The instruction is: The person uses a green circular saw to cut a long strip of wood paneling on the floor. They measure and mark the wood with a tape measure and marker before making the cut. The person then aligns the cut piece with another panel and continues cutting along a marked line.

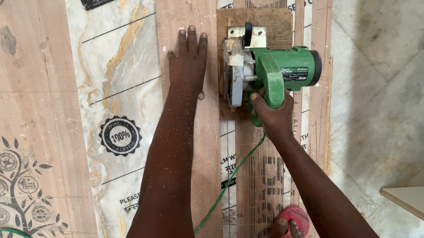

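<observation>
My right hand (274, 115) is clenched around the handle of the green electric circular saw (266, 71), which sits upper centre of the frame on a narrow brown plywood strip (203, 154). My left hand (187, 61) lies flat, fingers spread, pressing that strip just left of the saw.

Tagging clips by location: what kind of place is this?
Likely an indoor carpentry or fit-out site, worked on the floor. The right hand holds a green corded circular saw on long plywood strips, laminate sheets alongside, all laid over a marble-like tile floor.
</observation>
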